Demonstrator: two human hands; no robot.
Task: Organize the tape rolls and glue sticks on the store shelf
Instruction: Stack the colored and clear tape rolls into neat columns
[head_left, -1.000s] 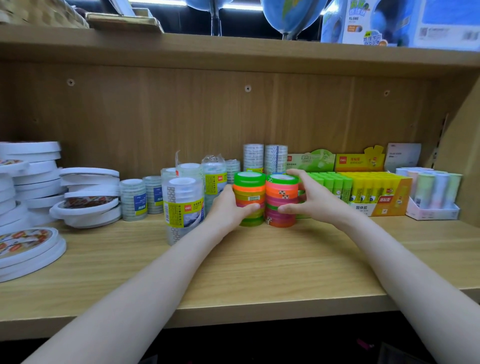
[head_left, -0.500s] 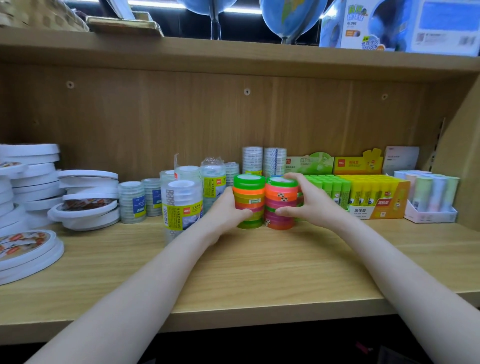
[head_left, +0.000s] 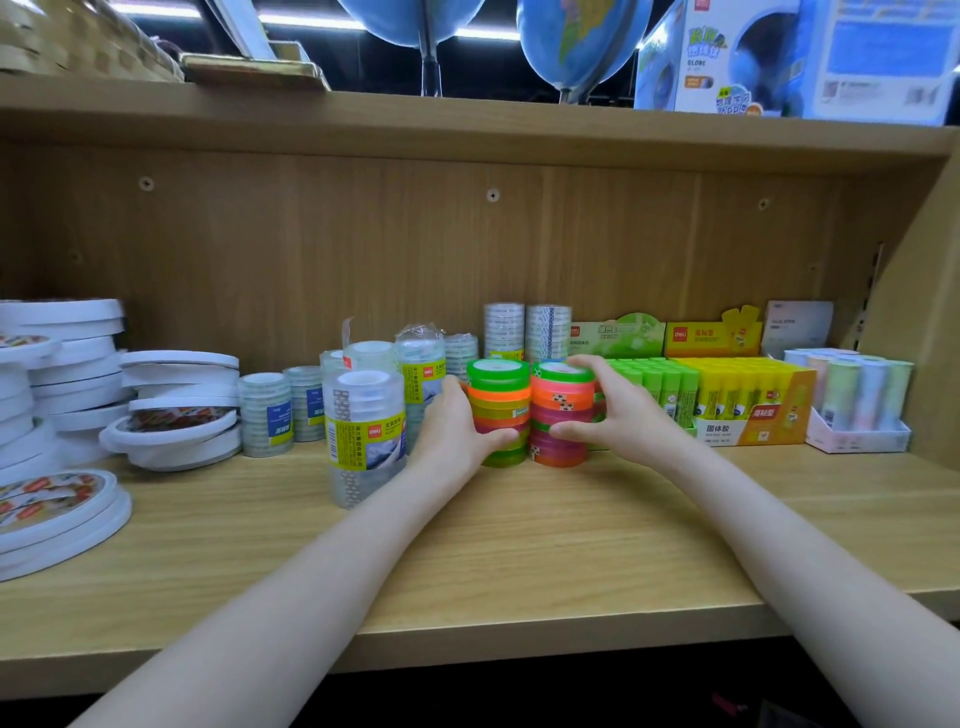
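Two stacks of neon tape rolls stand side by side at the middle of the wooden shelf (head_left: 519, 545). My left hand (head_left: 457, 426) grips the left stack (head_left: 498, 400), thumb across its front. My right hand (head_left: 618, 410) grips the right stack (head_left: 563, 410), fingers over its top rim and thumb low on its front. Green glue sticks (head_left: 670, 384) and yellow glue sticks (head_left: 737, 389) fill display boxes just right of my right hand. Pastel glue sticks (head_left: 857, 389) stand in a white tray at far right.
Wrapped clear tape packs (head_left: 363, 426) stand left of my left hand, smaller clear rolls (head_left: 265, 405) behind them. White double-sided tape rolls (head_left: 176, 405) pile at the left. Clear tape towers (head_left: 524, 332) stand at the back. The shelf's side wall (head_left: 930, 322) closes the right.
Both hands stay on the neon stacks. The stacks have shifted slightly back toward the shelf wall, and the view has dipped a little.
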